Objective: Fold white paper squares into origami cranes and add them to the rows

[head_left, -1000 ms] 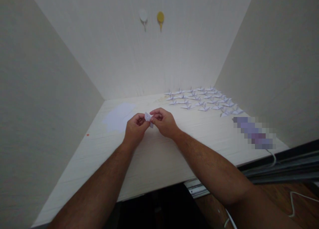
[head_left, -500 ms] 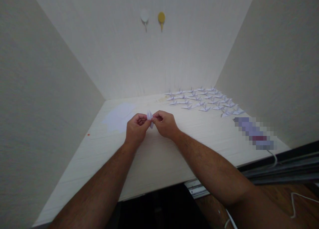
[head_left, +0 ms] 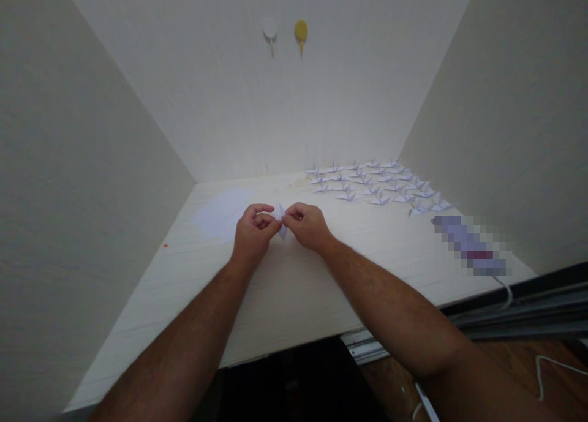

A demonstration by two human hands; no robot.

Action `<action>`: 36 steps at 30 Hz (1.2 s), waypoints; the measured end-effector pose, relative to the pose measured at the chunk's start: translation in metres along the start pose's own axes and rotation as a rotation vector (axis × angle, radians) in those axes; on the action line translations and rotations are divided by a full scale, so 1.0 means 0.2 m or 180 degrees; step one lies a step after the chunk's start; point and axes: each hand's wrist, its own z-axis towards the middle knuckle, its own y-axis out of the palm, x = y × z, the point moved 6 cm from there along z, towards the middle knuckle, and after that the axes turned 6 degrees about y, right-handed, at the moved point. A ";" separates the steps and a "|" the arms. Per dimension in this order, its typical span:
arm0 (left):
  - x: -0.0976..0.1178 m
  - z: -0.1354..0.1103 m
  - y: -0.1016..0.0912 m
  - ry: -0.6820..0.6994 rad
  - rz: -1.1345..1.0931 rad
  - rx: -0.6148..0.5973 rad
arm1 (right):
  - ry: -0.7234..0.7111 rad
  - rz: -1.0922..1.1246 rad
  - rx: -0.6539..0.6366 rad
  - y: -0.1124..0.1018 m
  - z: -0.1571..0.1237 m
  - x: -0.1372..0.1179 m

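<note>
A small piece of folded white paper (head_left: 280, 212) is held upright between both hands over the middle of the table (head_left: 294, 299). My left hand (head_left: 255, 231) pinches its left side between thumb and fingers, the index finger lifted a little. From the right, my right hand (head_left: 307, 225) pinches the opposite side with thumb and fingertips. The paper's pointed top and lower tip show between the hands; its middle is partly hidden by the fingers. Left of my hands lie flat sheets of white paper (head_left: 218, 214).
Rows of folded paper cranes (head_left: 379, 198) stand at the back right. A blurred-out long object (head_left: 459, 238) with a white cable lies near the right edge. Walls rise on three sides, with a white hook (head_left: 269, 29) and a yellow hook (head_left: 301, 30) on the back one.
The fingers of my left hand have opened slightly, the index finger lifting off. The folded paper has shifted slightly and shows more of its lower tip. The camera view has moved a little.
</note>
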 end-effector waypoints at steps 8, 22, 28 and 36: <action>-0.01 0.01 -0.02 0.0078 0.0037 -0.0136 | -0.0182 0.0791 -0.0723 0.04 0.00 0.01; -0.03 0.03 -0.02 -0.0033 -0.0443 -0.0500 | -0.0083 0.0707 -0.1037 0.00 0.02 0.01; -0.03 0.02 -0.02 0.0014 -0.0485 -0.0555 | -0.0099 0.0765 -0.1097 -0.01 0.02 0.00; -0.02 0.02 -0.01 0.0058 -0.0533 -0.0627 | -0.0076 0.0863 -0.1050 -0.01 0.02 0.01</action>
